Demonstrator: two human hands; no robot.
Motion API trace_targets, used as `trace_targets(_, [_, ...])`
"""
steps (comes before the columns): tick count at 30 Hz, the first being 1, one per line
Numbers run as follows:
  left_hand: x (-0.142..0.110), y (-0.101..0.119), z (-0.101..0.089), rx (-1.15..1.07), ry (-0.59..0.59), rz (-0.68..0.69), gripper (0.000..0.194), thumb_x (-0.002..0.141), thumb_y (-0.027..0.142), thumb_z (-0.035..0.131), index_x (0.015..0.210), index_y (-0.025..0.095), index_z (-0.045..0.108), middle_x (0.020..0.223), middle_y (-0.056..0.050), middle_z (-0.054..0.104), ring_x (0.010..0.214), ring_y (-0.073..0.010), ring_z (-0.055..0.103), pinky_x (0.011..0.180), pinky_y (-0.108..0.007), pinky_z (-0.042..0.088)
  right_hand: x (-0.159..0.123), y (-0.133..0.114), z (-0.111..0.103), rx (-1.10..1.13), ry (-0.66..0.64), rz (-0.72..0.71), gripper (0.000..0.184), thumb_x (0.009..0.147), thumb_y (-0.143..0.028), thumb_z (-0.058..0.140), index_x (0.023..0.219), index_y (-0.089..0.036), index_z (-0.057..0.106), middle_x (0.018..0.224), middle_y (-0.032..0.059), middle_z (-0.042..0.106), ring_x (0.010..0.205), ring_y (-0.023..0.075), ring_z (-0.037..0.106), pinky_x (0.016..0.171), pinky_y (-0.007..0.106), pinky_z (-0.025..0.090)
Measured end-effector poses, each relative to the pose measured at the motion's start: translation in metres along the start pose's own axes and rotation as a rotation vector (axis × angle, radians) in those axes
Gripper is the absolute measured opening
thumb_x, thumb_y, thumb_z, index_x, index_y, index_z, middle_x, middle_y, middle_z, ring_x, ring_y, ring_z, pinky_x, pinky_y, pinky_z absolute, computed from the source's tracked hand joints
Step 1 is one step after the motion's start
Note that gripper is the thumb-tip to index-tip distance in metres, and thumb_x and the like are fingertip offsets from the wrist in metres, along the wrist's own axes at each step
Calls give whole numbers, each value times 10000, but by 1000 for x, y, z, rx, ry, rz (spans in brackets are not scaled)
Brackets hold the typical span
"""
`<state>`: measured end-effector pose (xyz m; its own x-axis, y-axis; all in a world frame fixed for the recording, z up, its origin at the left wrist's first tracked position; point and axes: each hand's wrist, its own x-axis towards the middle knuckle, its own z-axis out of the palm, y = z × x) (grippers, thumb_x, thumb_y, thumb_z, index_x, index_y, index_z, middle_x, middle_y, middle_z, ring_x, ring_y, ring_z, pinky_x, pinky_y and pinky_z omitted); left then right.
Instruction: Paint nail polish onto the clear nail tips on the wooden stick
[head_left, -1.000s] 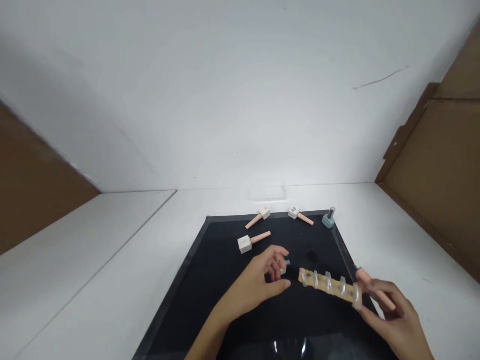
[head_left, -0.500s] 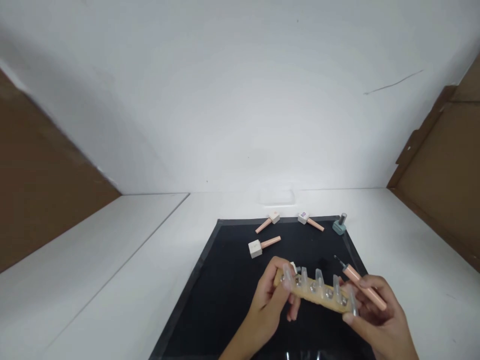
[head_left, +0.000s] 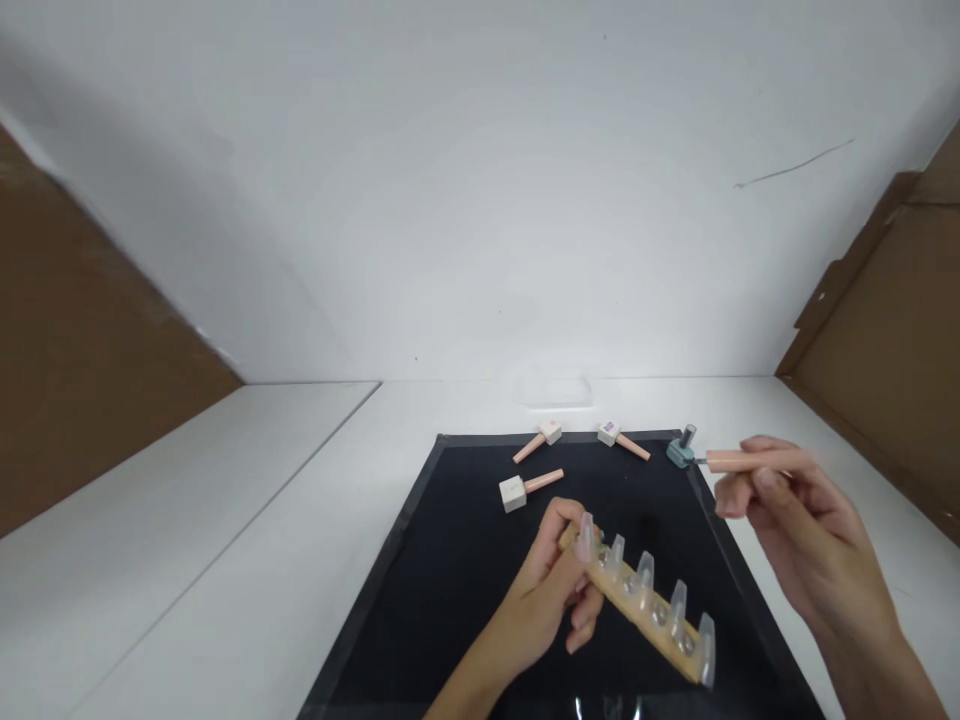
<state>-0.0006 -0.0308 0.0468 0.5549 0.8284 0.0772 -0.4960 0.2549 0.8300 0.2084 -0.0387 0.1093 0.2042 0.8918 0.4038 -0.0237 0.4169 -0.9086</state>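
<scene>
My left hand [head_left: 551,590] grips one end of a wooden strip [head_left: 637,608] that carries several clear false nail tips standing in a row. It holds the strip above the black mat [head_left: 450,560]. My right hand [head_left: 795,525] is raised to the right and pinches a peach-handled nail brush [head_left: 739,461]. The brush tip points left at a small teal polish bottle [head_left: 680,449] standing at the mat's far right corner.
Three peach-handled bottles lie on the mat's far side: one with a white cube base [head_left: 525,488], one at the far edge [head_left: 538,440], one further right [head_left: 621,438]. The mat lies on a white table [head_left: 187,540]. Brown cardboard panels [head_left: 892,330] stand at both sides.
My right hand let go of the strip's right end and rose toward the teal bottle with the brush. My left hand took hold of the strip and now holds it alone, tilted.
</scene>
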Motion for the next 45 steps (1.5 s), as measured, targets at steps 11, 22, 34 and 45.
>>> trace_targets(11, [-2, -9, -14, 98, -153, -46, 302, 922, 477, 491, 815, 247, 328, 472, 140, 343, 322, -7, 253, 310, -57, 289, -6, 19, 44, 158, -176, 164, 299, 771, -486, 730, 745, -207, 627, 556, -56, 474, 446, 82, 419, 415, 188, 371])
trace_targets(22, [4, -15, -23, 124, -147, -103, 344, 895, 525, 510, 815, 237, 337, 467, 142, 348, 317, -7, 282, 313, -72, 271, -8, 30, 54, -60, -235, 33, 322, 823, -403, 681, 615, -201, 541, 550, -47, 484, 450, 93, 445, 406, 201, 388])
trace_targets(34, [7, -23, -30, 158, -157, -116, 338, 894, 522, 512, 817, 234, 353, 480, 134, 352, 331, -15, 292, 331, -95, 279, -5, 38, 48, -132, -222, -60, 318, 811, -342, 718, 547, -214, 597, 565, -24, 641, 426, 86, 501, 373, 192, 392])
trace_targets(45, [11, -22, -31, 253, -119, -154, 340, 888, 543, 499, 827, 232, 374, 520, 122, 380, 347, -21, 313, 352, -111, 279, -3, 45, 39, -209, -231, -156, 334, 867, -376, 658, 580, -214, 606, 603, -3, 653, 442, 99, 511, 396, 226, 407])
